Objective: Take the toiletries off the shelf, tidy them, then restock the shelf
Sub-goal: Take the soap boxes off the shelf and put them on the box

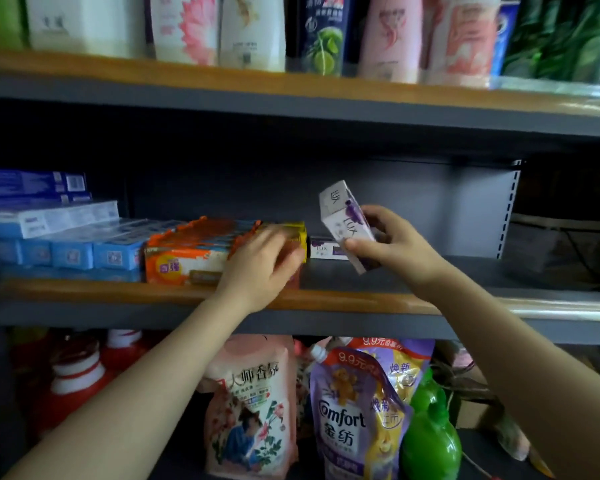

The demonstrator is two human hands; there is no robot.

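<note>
Risk: right hand [392,242] fingers grasp tilted Lux soap box [343,220], frame centre; left hand [262,263] fingers released, resting on orange soap pack [191,251]; loose pinch could drop box.

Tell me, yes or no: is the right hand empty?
No: the right hand grips a white and purple Lux soap box, tilted, above the middle shelf.

Dim overall. Brightest at 12 o'clock, on the top-shelf bottles [388,36], which are soft and out of focus. Glare on the shelf edge [561,310] at 3 o'clock. Motion blur on the left hand [262,263]. Shelf lines bow toward the edges.
</note>
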